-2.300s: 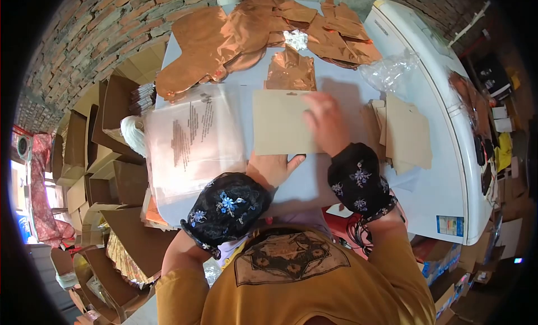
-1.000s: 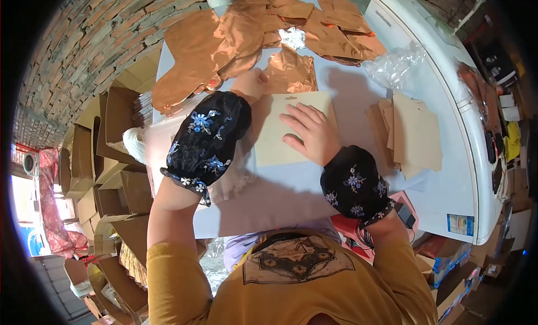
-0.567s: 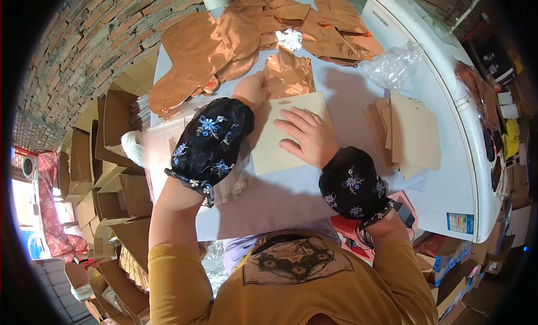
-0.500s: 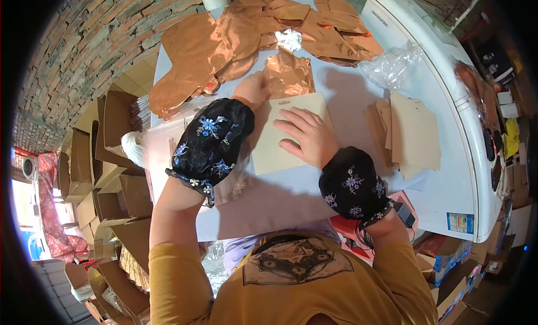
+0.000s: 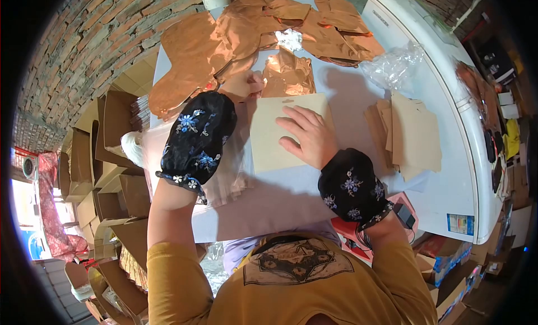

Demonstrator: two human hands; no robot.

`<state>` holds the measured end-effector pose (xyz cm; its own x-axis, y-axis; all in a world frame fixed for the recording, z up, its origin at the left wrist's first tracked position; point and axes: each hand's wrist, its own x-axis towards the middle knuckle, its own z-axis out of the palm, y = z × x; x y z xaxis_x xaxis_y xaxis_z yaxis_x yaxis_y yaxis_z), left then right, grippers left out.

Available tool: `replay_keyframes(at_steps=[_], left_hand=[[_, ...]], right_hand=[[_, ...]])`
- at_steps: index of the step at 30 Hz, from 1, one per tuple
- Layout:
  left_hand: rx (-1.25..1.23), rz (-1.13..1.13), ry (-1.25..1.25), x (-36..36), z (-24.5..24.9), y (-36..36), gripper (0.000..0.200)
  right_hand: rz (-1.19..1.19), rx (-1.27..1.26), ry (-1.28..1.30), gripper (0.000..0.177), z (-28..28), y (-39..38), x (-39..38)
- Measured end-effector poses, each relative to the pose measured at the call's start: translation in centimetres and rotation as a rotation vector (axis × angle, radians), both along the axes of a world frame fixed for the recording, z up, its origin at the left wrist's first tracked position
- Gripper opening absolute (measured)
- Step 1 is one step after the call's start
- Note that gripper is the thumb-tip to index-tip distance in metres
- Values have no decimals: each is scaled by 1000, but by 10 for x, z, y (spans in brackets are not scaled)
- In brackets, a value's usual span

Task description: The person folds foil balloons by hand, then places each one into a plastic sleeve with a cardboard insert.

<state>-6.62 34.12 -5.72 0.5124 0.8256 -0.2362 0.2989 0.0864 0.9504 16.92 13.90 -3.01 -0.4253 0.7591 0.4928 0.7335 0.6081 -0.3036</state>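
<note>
My right hand point(image 5: 307, 135) lies flat, fingers spread, on a cream card point(image 5: 272, 148) with a small hanging slot at its top edge. Beyond the card sits a folded copper-coloured foil piece point(image 5: 287, 73). My left hand point(image 5: 245, 86) is just left of that foil piece, above the card's upper left corner. Its fingers are curled together; what they hold, if anything, is too small to make out. Beneath my left forearm lie clear plastic bags point(image 5: 232, 182), partly hidden by the black flowered sleeve cover.
Large copper foil shapes point(image 5: 193, 50) spread over the back of the table point(image 5: 269, 213). To the right are a stack of cream cards point(image 5: 414, 134), crumpled clear plastic point(image 5: 395, 64) and a white fridge-like appliance point(image 5: 448, 157). Open cardboard boxes point(image 5: 117, 168) crowd the left side.
My left hand and forearm have shifted left, away from the copper foil piece, uncovering more of the card's left edge and the plastic bags. My right hand stays almost still on the card.
</note>
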Motion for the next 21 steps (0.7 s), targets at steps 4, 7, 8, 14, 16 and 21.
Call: replay_keyframes(at_steps=[4,7,8,14,16,21], left_hand=[[186,-60,150,-1,-4,1,11],[391,-76,302,12,3,-5,14],[462,-77,345,16,6,-9,15],[331,78,242,18,11,-3,13],[232,63,209,14,14,0,14],[373,68,513,20,43,-30,25]], right_hand=[[-12,0,1,42,3,-1,-1],[-15,9,-15,42,1,0,-1],[-14,7,-13,42,1,0,-2],[-19,5,-18,42,3,-1,-1],[-17,1,-16,42,2,-1,-2],[-16,0,-15,42,2,1,-1]])
